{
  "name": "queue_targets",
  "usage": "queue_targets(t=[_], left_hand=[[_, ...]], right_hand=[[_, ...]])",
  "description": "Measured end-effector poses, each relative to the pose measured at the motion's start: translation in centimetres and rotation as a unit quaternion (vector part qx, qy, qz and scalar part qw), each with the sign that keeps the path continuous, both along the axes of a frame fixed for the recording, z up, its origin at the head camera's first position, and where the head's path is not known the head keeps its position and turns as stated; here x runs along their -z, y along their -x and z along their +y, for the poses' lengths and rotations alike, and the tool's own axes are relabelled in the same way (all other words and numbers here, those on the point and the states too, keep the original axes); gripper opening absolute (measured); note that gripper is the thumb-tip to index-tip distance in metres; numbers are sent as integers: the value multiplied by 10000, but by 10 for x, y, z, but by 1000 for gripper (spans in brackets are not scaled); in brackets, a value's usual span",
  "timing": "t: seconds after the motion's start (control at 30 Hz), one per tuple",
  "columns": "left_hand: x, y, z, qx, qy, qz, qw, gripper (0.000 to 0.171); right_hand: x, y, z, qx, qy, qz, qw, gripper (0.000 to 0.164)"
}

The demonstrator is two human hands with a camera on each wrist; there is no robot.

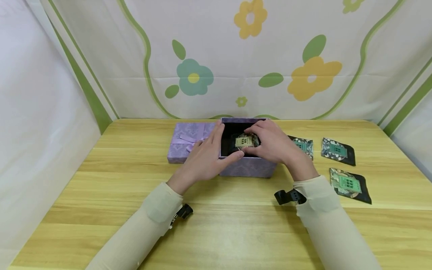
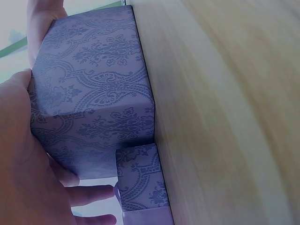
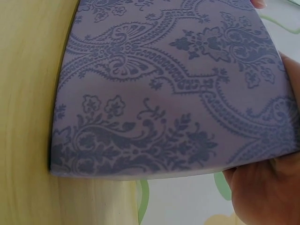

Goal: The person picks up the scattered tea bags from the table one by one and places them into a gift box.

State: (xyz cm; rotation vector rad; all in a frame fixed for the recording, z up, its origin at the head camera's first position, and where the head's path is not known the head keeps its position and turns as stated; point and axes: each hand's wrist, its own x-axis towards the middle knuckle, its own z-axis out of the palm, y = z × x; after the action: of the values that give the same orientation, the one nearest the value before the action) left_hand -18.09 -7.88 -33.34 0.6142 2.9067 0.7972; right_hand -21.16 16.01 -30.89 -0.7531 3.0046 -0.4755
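Note:
A purple patterned box (image 1: 247, 168) stands with its top uncovered. Over its right wall reaches my right hand (image 1: 271, 142), whose thumb and fingers grip a dark packet with a pale yellow label (image 1: 243, 141) inside the box. My left hand (image 1: 207, 155) rests against the box's left side, fingers extended and thumb over the near rim. From the left wrist view, its fingers (image 2: 91, 194) stretch past the box wall towards the purple lid (image 2: 140, 178). In the right wrist view the box's side fills most of the picture, hiding the packet.
The lid (image 1: 182, 140) with a ribbon bow lies left of the box. On the right are a packet partly behind my right hand (image 1: 303, 146), a green-labelled packet (image 1: 338, 151) and another nearer one (image 1: 351, 185). A flower-printed curtain (image 1: 219, 97) hangs behind the wooden table (image 1: 236, 225).

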Motion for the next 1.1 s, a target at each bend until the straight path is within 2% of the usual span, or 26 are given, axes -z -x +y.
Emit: queue_targets(t=[0.4,0.57,0.77,1.1], left_hand=[[-1,0,0,27,-5,0,10000,111],[-1,0,0,34,-5,-19,10000,111],[-1,0,-1,53,10,-33,10000,112],[-1,0,0,53,-15,19,10000,112]], right_hand=[[0,0,0,20,32,-95,9999,62],[1,0,1,-21,283,-110,9995,61],[1,-2,5,-70,839,-177,9963,61],[-16,-15,28,233,1274,-196,9914,61]])
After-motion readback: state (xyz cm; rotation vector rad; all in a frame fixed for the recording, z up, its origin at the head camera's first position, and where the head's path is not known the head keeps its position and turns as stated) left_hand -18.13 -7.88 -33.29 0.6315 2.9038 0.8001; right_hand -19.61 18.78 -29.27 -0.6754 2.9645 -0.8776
